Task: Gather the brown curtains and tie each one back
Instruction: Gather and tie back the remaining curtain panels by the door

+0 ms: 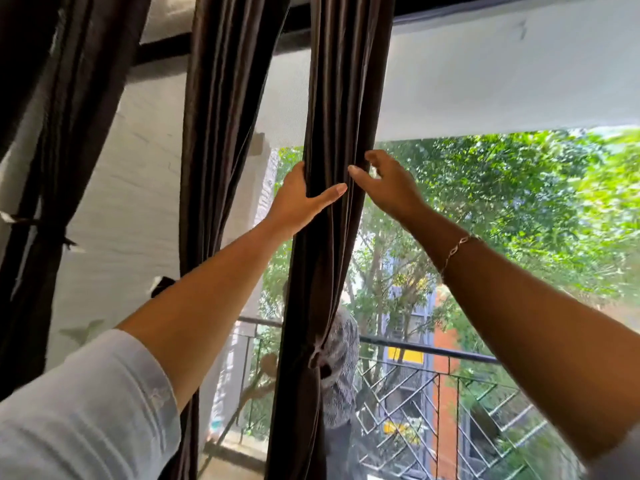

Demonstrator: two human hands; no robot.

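Observation:
Three dark brown curtains hang in front of a window. The middle-right curtain (341,98) is bunched into a narrow column with a tie (316,358) around it low down. My left hand (301,199) clasps its left edge, thumb across the front folds. My right hand (384,183) touches its right edge with fingers spread and loosely curled. A second curtain (221,116) hangs just to the left, with a tie (161,284) at its left edge. A third curtain (55,133) at the far left is cinched by a tie (45,226).
Behind the glass is a balcony with a black metal railing (433,353) and green trees. A person in a patterned shirt (341,362) stands out there, partly hidden by the curtain. A white wall (128,188) lies between the left curtains.

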